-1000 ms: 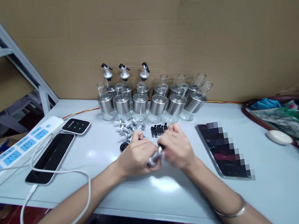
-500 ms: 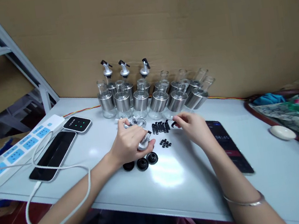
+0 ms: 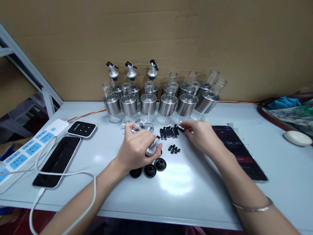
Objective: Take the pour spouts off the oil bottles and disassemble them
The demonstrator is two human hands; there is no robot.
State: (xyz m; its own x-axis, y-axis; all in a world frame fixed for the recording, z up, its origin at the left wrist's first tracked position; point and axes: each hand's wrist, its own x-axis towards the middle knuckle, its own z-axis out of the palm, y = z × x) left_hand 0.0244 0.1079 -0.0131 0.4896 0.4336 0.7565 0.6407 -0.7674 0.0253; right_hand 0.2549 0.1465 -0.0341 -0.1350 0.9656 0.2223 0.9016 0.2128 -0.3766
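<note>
My left hand point(image 3: 134, 149) is closed around a silver pourer spout point(image 3: 152, 148) with a bit of black at its tip. Between the fingertips of my right hand point(image 3: 203, 136) is a small black lever point(image 3: 180, 128), at the right end of a row of similar black levers point(image 3: 168, 133). Nearer me lie several small black rings point(image 3: 174, 149). Black round stoppers point(image 3: 150, 170) rest below my left hand, one partly hidden. Behind that hand, more silver pourer parts point(image 3: 148, 127) show only in part.
Glass bottles with steel sleeves point(image 3: 149, 103) stand along the cardboard wall point(image 3: 160, 26); three at the back carry pourers. On the left are a power strip point(image 3: 23, 159), a phone point(image 3: 57, 161) and a small black device point(image 3: 82, 129). Another phone point(image 3: 241, 152) lies beside my right forearm.
My hands were together on the pourer, then parted. My right hand moved right to the black levers and pinches one. The left hand kept the pourer; the rings and stoppers came into view.
</note>
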